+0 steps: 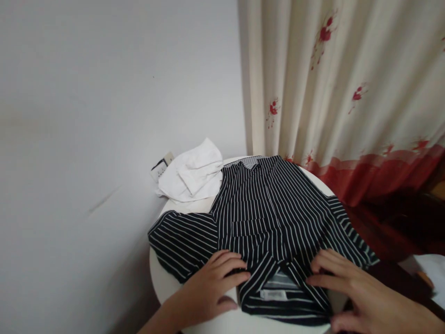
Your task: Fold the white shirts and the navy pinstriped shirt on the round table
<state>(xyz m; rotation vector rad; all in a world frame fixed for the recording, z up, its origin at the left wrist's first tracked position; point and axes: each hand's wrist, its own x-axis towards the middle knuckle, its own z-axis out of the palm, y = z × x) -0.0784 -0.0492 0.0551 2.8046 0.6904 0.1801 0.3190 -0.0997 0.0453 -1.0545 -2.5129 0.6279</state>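
A black shirt with white stripes (250,204) lies spread front side up, its collar toward me and its hem at the far side. Its left-hand sleeve (184,239) stretches out flat, while the other sleeve (349,229) hangs past the table's right edge. A pale label (273,295) shows inside the collar. My left hand (217,283) rests beside the collar with fingers apart, fingertips on the shirt's shoulder. On the collar's other side, my right hand (342,283) touches the opposite shoulder, fingers spread and curved. Neither hand visibly pinches the cloth.
The shirt covers much of a round white table (162,283). A crumpled white cloth (194,171) sits at the back left, against the wall (104,116) by a socket (163,165). A cream curtain (306,93) with a red hem hangs behind. Something white (429,273) is at the far right.
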